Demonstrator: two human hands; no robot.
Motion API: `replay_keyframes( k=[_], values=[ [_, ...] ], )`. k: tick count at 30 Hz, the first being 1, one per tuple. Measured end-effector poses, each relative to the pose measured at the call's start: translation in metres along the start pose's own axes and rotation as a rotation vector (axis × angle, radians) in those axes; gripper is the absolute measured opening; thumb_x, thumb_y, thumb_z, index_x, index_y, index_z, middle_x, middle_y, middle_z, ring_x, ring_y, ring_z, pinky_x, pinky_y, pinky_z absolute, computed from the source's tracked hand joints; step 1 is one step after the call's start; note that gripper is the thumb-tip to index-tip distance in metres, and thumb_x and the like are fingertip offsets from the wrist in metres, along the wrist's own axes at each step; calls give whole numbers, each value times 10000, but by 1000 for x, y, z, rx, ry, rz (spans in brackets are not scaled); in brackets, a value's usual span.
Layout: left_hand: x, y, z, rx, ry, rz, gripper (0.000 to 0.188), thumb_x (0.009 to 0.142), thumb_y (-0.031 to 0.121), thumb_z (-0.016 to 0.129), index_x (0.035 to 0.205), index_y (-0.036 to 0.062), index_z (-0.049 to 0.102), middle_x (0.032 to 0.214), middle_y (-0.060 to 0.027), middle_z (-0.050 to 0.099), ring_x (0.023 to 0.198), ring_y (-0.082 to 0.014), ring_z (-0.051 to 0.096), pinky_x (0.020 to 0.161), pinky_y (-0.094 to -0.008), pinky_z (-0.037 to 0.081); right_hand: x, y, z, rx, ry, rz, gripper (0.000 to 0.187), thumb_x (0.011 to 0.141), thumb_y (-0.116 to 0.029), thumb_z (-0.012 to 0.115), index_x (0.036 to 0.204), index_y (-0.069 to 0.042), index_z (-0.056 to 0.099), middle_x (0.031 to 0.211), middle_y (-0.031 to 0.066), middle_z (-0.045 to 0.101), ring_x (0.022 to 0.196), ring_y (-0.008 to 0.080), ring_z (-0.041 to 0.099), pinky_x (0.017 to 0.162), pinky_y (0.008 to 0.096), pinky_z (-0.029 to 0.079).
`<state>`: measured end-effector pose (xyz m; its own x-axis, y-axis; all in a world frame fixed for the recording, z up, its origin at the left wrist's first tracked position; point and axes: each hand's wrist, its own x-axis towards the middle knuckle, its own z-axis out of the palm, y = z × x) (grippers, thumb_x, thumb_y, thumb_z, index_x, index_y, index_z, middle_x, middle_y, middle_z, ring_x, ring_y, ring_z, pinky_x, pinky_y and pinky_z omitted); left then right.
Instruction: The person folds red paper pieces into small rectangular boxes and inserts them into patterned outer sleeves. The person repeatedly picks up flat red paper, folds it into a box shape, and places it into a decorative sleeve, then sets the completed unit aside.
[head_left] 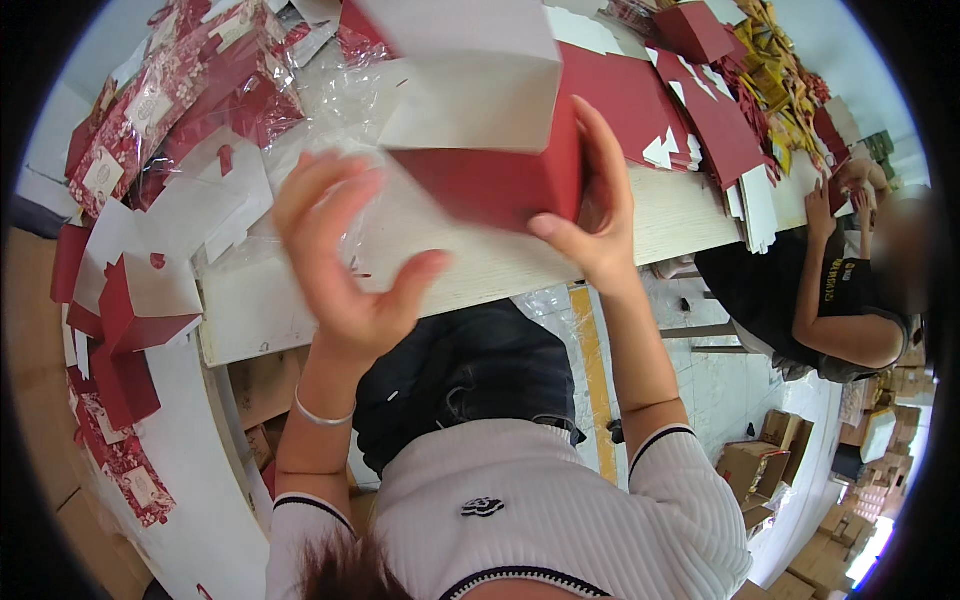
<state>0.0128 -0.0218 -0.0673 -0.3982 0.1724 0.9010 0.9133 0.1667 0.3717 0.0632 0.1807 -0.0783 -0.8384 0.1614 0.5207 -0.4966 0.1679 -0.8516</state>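
A red cardboard box (490,185) with a pale inside and its lid flap raised stands over the table in front of me, slightly blurred. My right hand (603,205) grips its right side, thumb on the near face and fingers along the side. Left of the box, my left hand (345,260) hovers with fingers spread and nothing in it, blurred by motion. A gap shows between that hand and the box.
Flat red card sheets (640,105) with white tabs lie at the right of the pale table (270,325). Clear plastic wrap (335,95) and flower-patterned red packages (150,110) fill the far left. Folded red boxes (140,300) stand at left. A co-worker (850,290) sits at right.
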Motion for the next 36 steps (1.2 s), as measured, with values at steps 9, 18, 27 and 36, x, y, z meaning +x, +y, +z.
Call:
replay_keyframes(
  k=[9, 18, 27, 36],
  values=[
    [-19, -13, -41, -1719, 141, -1213, 536, 897, 332, 359, 1320, 28, 235, 1363, -130, 288, 1248, -315, 284, 1021, -481, 237, 4, 2, 7, -1161, -351, -782, 498, 693, -320, 643, 1154, -227, 479, 1244, 35, 454, 1136, 226, 427, 1018, 488, 229],
    [-51, 14, -18, -1757, 268, -1317, 511, 897, 352, 326, 1310, 54, 286, 1343, -120, 330, 1248, -266, 293, 1060, -458, 166, 14, -27, 42, -581, -513, -319, 305, 737, -181, 611, 1013, -51, 603, 944, 116, 467, 837, 284, 455, 966, 450, 263],
    [-78, 30, 17, -1250, 407, -1389, 692, 802, 487, 459, 1297, 33, 292, 1274, -136, 392, 1177, -260, 393, 984, -398, 326, -14, -43, 86, -465, -223, -126, 308, 724, -105, 615, 997, -4, 515, 1089, 176, 433, 980, 333, 447, 878, 425, 342],
    [-25, 21, -65, -1082, -56, -1372, 681, 800, 349, 563, 1293, -9, 260, 1212, -166, 430, 1084, -244, 483, 870, -347, 435, -9, -5, 73, -413, -585, -280, 273, 680, -114, 662, 918, -25, 564, 1159, 188, 436, 1119, 351, 419, 916, 397, 377]
  ],
)
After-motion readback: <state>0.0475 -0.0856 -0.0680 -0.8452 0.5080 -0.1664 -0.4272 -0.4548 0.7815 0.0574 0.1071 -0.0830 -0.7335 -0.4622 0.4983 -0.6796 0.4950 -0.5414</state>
